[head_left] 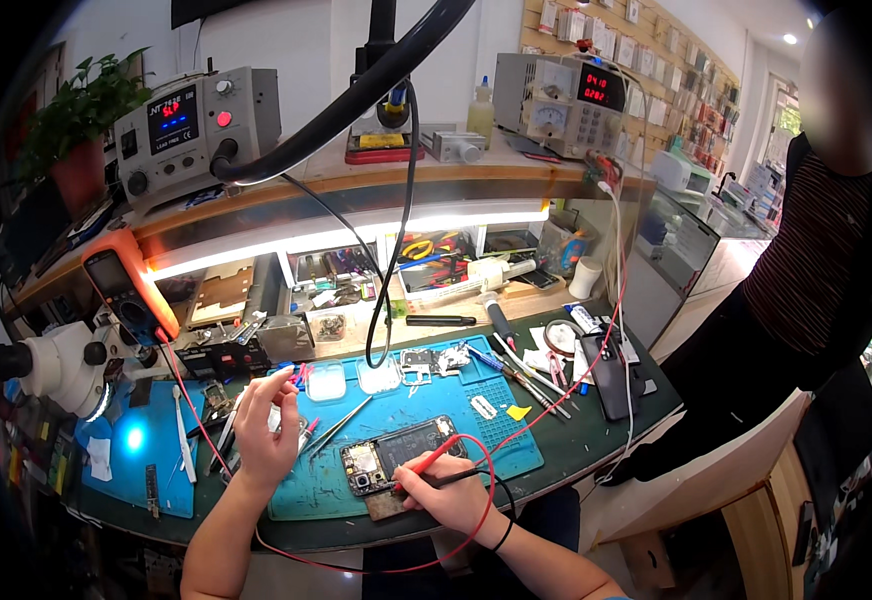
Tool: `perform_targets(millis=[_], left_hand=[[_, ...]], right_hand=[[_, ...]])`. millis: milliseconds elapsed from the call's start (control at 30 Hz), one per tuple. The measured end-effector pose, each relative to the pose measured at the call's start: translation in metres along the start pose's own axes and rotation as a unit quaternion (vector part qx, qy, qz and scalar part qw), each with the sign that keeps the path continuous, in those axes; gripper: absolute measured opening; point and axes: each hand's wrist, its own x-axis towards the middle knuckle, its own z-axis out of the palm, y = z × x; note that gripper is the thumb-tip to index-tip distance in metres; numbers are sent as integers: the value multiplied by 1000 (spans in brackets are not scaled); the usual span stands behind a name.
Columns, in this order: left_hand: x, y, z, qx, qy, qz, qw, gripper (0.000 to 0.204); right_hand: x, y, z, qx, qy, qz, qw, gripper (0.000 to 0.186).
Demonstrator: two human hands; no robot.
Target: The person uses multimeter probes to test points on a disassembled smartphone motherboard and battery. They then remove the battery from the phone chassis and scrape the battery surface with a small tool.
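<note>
An opened phone (406, 448) with its inner parts exposed lies slightly tilted on a blue work mat (306, 500). Beneath its near edge a brown flat piece (388, 504) sticks out. My right hand (448, 492) is closed around a red test probe (424, 464) and a black test probe (459, 477), held over the phone's lower part. Whether the tips touch the phone is hard to make out. My left hand (266, 432) is raised over the mat left of the phone, fingers loosely bent and apart. Tweezers (341, 425) lie between that hand and the phone.
An orange multimeter (128, 290) leans at the left beside a white microscope (56, 375). Red leads cross the bench. Screwdrivers (531, 375) and a dark phone (608, 380) lie at right. A black hose (356, 100) arches overhead. Someone stands (806, 260) at the right.
</note>
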Motion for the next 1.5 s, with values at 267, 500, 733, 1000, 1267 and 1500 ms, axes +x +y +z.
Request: perform_targets(millis=[267,500,733,1000,1267,1500], left_hand=[[-1,0,-1,5,-2,-1,1000,32],[0,0,1,4,-3,-6,1000,31],[-1,-1,1,9,-5,-4,1000,31],[-1,-1,1,7,-8,-8,1000,32],[0,1,1,8,-11,-9,1000,33],[0,-1,1,12,-12,-5,1000,33]], right_hand=[[0,0,1,-1,-4,-10,1000,18],[0,-2,-1,-8,-4,-11,1000,19],[0,-1,-1,-11,-6,-8,1000,20],[0,-2,0,-18,-4,-7,1000,20],[0,-1,-1,-21,-3,-12,1000,19],[-1,-2,0,-12,-1,-12,1000,19]])
